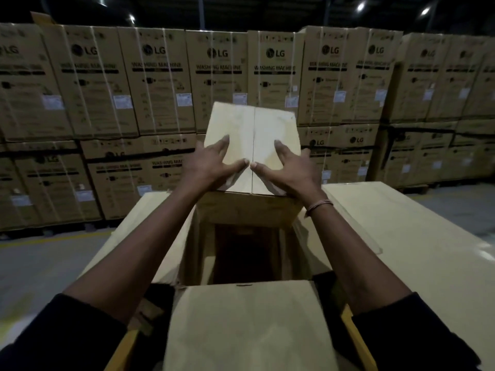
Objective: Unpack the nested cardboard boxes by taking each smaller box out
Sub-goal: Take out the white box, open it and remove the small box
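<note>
Both my arms reach forward over the large open cardboard box (166,253) in front of me. Its near flap (249,317) lies folded toward me, and a wide flap (401,236) spreads out to the right. The inside of the box is dark; I cannot make out what lies at the bottom.

The smaller cardboard box (254,129) is raised at the far side of the opening, its lower part still at the rim of the large box, tilted so its closed top face turns toward me. The two top flaps meet in a seam running down the middle of that face.

My left hand (211,164) lies on the left flap, fingers spread and fairly straight, thumb pointing in toward the seam. My right hand (286,167) mirrors it on the right flap, fingers spread, thumb tip almost touching the left thumb at the seam. Neither hand curls round anything; both press flat on the cardboard. A thin band (318,206) sits on my right wrist. Dark sleeves (67,333) cover both forearms near the elbow.

Behind, a wall of stacked cartons (158,76) printed "LG WASHING MACHINE" runs across the whole view, two tiers visible, strapped with pale bands. Grey floor (40,263) with a yellow line at left. Ceiling lamps (360,6) overhead.
</note>
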Tool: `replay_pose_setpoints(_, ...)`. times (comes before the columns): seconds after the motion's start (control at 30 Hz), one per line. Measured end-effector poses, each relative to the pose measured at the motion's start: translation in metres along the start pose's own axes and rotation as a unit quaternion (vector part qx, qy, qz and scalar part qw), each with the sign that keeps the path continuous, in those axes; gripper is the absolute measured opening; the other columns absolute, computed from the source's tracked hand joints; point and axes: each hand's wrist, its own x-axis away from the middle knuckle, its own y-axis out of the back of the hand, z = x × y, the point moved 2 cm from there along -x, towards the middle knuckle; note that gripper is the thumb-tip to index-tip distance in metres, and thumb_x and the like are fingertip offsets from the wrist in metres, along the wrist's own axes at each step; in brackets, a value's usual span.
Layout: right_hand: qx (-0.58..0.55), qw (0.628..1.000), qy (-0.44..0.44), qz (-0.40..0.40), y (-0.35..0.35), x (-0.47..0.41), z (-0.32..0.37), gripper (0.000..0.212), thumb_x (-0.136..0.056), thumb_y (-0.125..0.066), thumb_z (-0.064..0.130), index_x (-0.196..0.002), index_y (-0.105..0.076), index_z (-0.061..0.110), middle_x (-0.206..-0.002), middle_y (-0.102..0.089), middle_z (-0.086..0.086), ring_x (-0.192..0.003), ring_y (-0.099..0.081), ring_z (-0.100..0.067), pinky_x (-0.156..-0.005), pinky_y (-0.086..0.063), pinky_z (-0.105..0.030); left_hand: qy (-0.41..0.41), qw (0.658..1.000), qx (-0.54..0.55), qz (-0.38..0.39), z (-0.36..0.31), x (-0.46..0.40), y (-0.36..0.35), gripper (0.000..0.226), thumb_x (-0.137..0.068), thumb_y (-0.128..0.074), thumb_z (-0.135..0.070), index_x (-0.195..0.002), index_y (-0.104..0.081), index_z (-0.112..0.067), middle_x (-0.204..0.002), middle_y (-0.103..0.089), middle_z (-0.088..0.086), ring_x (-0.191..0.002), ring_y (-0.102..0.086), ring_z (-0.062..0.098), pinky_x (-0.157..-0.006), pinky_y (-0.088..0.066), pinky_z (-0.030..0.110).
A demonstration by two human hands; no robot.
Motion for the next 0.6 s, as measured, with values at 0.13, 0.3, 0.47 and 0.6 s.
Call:
replay_pose_setpoints(0.13, 0.015, 0.993, -0.007, 0.115, -0.014, 0.018, 0.021, 0.108, -0.075, -0.045, 0.096, -0.16, -0.036, 0.031, -0.162, -0.043, -0.008, -0.15, -0.035, -0.039, -0.115, -0.039, -0.053, -0.004, 0.993, 0.043, 0.107, 0.035, 0.022, -0.015, 0.097, -0.084, -0.045, -0.085, -0.16, -0.031, -0.027, -0.156, -0.044, 0.013, -0.139, -0.044, 0.036, -0.105, -0.046, 0.051)
replay_pose_setpoints(0.3, 0.074, 0.97, 0.014, 0.231, -0.037, 0.035, 0.025, 0.1, -0.081, -0.046, 0.091, -0.155, -0.046, 0.023, -0.161, -0.044, -0.004, -0.144, -0.044, -0.03, -0.109, -0.041, -0.045, 0.003, 0.972, 0.091, 0.215, 0.055, 0.051, -0.048, 0.094, -0.087, -0.047, -0.081, -0.153, -0.044, -0.014, -0.157, -0.043, 0.013, -0.139, -0.047, 0.033, -0.103, -0.044, 0.039)
replay_pose_setpoints(0.47, 0.097, 0.949, -0.014, 0.3, -0.074, 0.044, 0.005, 0.098, -0.084, -0.047, 0.087, -0.159, -0.039, 0.024, -0.166, -0.035, -0.006, -0.149, -0.037, -0.032, -0.115, -0.035, -0.044, 0.031, 0.956, 0.106, 0.273, 0.065, 0.057, -0.104, 0.101, -0.084, -0.047, -0.084, -0.158, -0.035, -0.017, -0.163, -0.036, 0.01, -0.144, -0.042, 0.031, -0.109, -0.04, 0.039)
replay_pose_setpoints(0.6, 0.052, 0.942, -0.028, 0.331, -0.101, 0.041, -0.011, 0.098, -0.088, -0.052, 0.079, -0.163, -0.03, 0.02, -0.17, -0.027, -0.005, -0.153, -0.029, -0.03, -0.119, -0.029, -0.042, 0.035, 0.951, 0.09, 0.292, 0.068, 0.05, -0.137, 0.105, -0.083, -0.05, -0.084, -0.157, -0.032, -0.012, -0.16, -0.039, 0.012, -0.14, -0.045, 0.033, -0.105, -0.045, 0.039)
